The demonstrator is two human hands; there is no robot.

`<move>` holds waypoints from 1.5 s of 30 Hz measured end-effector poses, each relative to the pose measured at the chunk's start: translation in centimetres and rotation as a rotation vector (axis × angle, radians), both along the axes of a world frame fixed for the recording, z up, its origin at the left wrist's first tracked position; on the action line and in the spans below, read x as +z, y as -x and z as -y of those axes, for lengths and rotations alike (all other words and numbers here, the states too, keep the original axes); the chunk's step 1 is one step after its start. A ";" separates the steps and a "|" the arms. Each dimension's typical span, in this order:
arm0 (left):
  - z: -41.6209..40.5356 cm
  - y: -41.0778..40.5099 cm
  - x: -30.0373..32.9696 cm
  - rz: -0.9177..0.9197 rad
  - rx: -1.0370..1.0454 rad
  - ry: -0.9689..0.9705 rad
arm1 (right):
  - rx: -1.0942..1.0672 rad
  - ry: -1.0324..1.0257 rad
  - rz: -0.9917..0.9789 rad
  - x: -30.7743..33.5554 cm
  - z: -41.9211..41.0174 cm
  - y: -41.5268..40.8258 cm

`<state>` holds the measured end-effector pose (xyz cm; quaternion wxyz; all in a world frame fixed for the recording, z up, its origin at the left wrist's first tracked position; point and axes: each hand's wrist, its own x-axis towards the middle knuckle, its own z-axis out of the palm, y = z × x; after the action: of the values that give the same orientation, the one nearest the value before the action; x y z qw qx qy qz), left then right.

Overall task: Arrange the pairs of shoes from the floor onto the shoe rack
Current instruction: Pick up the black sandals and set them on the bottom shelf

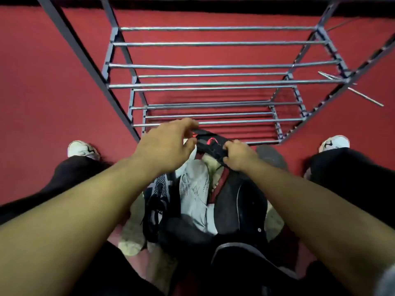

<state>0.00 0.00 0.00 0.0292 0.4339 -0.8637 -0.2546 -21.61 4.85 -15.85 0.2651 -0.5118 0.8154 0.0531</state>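
Carpet (pixel 32 82), red, runs under everything; at far left a white sneaker (pixel 82 148) on the person's foot; next, the left hand (pixel 164 144), fingers curled, pinching the near end of a black shoe with a red mark (pixel 210 144); the right hand (pixel 239 158) grips the same shoe's other end, just in front of the shoe rack (pixel 213 83), whose metal bars carry nothing. Below the hands a pile of shoes (pixel 196 199) lies on the floor, white, black and beige; at far right, a second white sneaker (pixel 334 143).
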 end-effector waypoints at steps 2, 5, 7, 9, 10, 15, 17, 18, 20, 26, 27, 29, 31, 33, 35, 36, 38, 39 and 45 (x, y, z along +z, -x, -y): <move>0.5 0.0 -0.9 0.052 0.010 0.010 | -0.024 0.025 -0.037 -1.5 0.8 -0.6; 0.1 -0.9 -1.8 0.139 0.036 -0.031 | -0.017 0.007 -0.085 -4.3 1.4 -1.6; 0.0 -1.7 -2.3 0.165 0.072 -0.054 | -0.020 0.010 -0.118 -5.9 1.7 -1.7; 0.0 -2.1 -2.5 0.168 0.110 -0.081 | -0.013 0.026 -0.147 -6.8 1.6 -1.7; -0.1 -2.0 -2.4 0.179 0.118 -0.084 | 0.008 0.031 -0.159 -6.9 1.5 -1.7; -0.5 -0.6 -1.9 0.211 0.104 -0.087 | 0.087 0.057 -0.177 -3.7 1.2 -0.9; -0.6 0.1 -1.4 0.183 0.114 -0.106 | 0.086 0.068 -0.155 -1.2 0.8 -1.0; -0.8 0.5 -1.1 0.177 0.110 -0.116 | 0.090 0.093 -0.159 0.2 0.4 -1.2; -1.1 1.2 -0.7 0.171 0.105 -0.134 | 0.091 0.143 -0.188 2.7 -0.7 -1.7; -2.9 2.5 -0.6 0.127 0.066 -0.091 | 0.162 0.269 -0.240 8.6 -6.8 -0.6; -3.1 2.5 -0.6 0.105 0.049 -0.075 | 0.254 0.334 -0.282 9.2 -7.9 -0.3; -3.3 2.5 -0.7 0.066 0.001 -0.060 | 0.401 0.476 -0.343 10.2 -9.9 0.2; -3.6 2.3 -1.1 0.072 -0.027 -0.118 | 0.438 0.618 -0.264 10.9 -11.5 0.5; -3.8 1.8 -2.1 0.146 -0.056 -0.262 | 0.407 0.711 -0.075 10.9 -12.7 0.5; -4.3 1.1 -3.5 0.240 -0.092 -0.441 | 0.371 0.767 0.067 10.3 -13.2 0.3; -4.6 0.9 -4.3 0.280 -0.103 -0.521 | 0.364 0.772 0.103 9.8 -13.2 0.3; -5.2 0.3 -5.8 0.320 -0.084 -0.638 | 0.359 0.773 0.144 8.8 -12.9 0.5; -5.4 0.1 -6.4 0.304 -0.049 -0.710 | 0.337 0.787 0.163 8.5 -12.7 0.6; -6.6 0.7 -7.9 -0.032 0.438 -1.042 | -0.044 0.610 0.221 4.3 -11.2 2.2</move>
<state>-0.72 6.59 -7.85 -0.1236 0.5563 -0.5132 -0.6418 -23.79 16.09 -11.53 0.1875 -0.5527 0.7708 -0.2554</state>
